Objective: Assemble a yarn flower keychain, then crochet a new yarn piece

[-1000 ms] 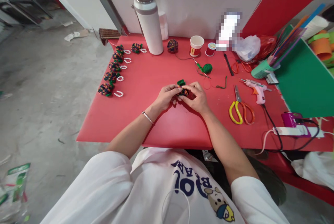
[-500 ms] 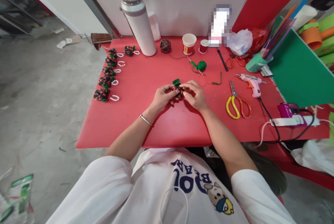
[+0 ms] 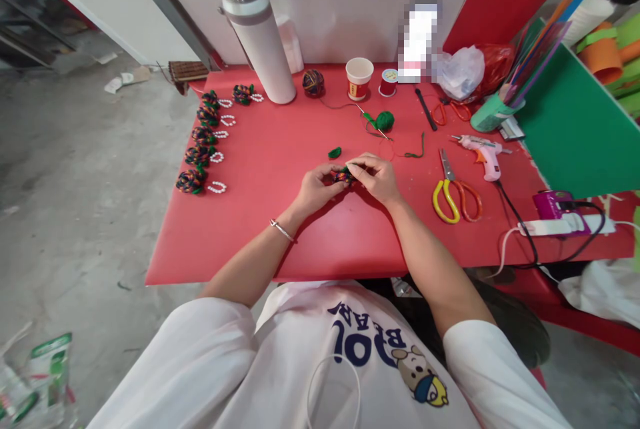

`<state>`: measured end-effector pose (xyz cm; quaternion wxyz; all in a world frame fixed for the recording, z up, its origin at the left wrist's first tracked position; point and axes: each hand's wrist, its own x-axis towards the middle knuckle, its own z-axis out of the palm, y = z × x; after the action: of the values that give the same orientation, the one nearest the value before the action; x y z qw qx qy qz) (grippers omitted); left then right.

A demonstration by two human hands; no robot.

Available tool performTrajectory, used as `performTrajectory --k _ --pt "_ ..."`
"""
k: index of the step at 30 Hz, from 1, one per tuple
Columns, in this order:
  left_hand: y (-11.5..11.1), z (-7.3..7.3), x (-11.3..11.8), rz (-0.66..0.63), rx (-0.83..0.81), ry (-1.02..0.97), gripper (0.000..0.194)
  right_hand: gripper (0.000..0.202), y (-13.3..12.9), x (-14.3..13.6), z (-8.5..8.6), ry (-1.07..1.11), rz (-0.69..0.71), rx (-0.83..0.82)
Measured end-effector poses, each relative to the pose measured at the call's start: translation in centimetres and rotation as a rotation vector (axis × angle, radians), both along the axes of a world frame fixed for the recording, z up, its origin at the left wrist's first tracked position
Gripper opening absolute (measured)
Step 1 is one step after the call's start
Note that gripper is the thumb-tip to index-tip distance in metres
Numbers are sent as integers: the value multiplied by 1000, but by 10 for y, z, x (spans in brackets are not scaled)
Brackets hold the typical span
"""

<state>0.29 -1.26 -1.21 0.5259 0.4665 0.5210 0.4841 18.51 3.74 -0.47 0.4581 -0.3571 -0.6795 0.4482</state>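
A small multicoloured crocheted piece [image 3: 343,177] with some green on it is pinched between my two hands above the red table [image 3: 240,229]. My left hand [image 3: 319,187] grips its left side, fingers closed. The thumb and fingers of my right hand [image 3: 375,177] close on its right side and upper edge. Just beyond my hands a small green crocheted piece [image 3: 335,153] lies on the table. Farther back rest a green yarn ball [image 3: 385,121] and a crochet hook [image 3: 364,113] with green work by it.
Crocheted flowers [image 3: 191,181] with white bead loops [image 3: 217,187] line the left side. Behind stand a white bottle [image 3: 267,49], a paper cup [image 3: 359,79] and a multicoloured yarn ball [image 3: 313,83]. Scissors [image 3: 449,189], a pink glue gun [image 3: 483,154] and a power strip [image 3: 555,225] are at the right.
The multicoloured piece has been turned between my fingers and shows less of itself. A green piece now lies separately on the table beyond my hands. The view has shifted slightly.
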Motion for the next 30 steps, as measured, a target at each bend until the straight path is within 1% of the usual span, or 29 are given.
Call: performTrajectory --k 4,8,10,12,14,16,18,20,24,26,28,30 --pt "-1 0 0 4 6 13 44 39 0 0 0 45 -7 -81" --pt "-2 5 2 22 -21 -109 48 54 3 1 -4 157 -34 -241" --pt "-1 7 2 33 -44 -176 52 58 5 3 -4 203 -65 -280" --pt "-1 8 3 35 -60 -217 55 56 6 5 -2 202 -61 -251" --pt "-1 9 3 29 -63 -229 56 52 4 5 1 146 -5 -170" --pt "0 9 3 28 -55 -212 55 46 1 4 3 63 54 -77" --pt "-1 8 4 27 -41 -169 51 37 -2 1 4 -2 70 -30" --pt "-1 8 4 24 -21 -108 48 34 -2 -1 2 -11 46 -37" --pt "-3 9 6 7 -2 -26 46 33 4 -1 -4 91 -9 -94" --pt "-4 10 7 3 -14 -8 44 35 8 0 -7 122 -63 -126" --pt "-5 12 7 4 -20 1 42 39 11 1 -10 85 -157 -133" --pt "-5 13 8 7 -20 -3 39 41 14 4 -13 -49 -254 -83"
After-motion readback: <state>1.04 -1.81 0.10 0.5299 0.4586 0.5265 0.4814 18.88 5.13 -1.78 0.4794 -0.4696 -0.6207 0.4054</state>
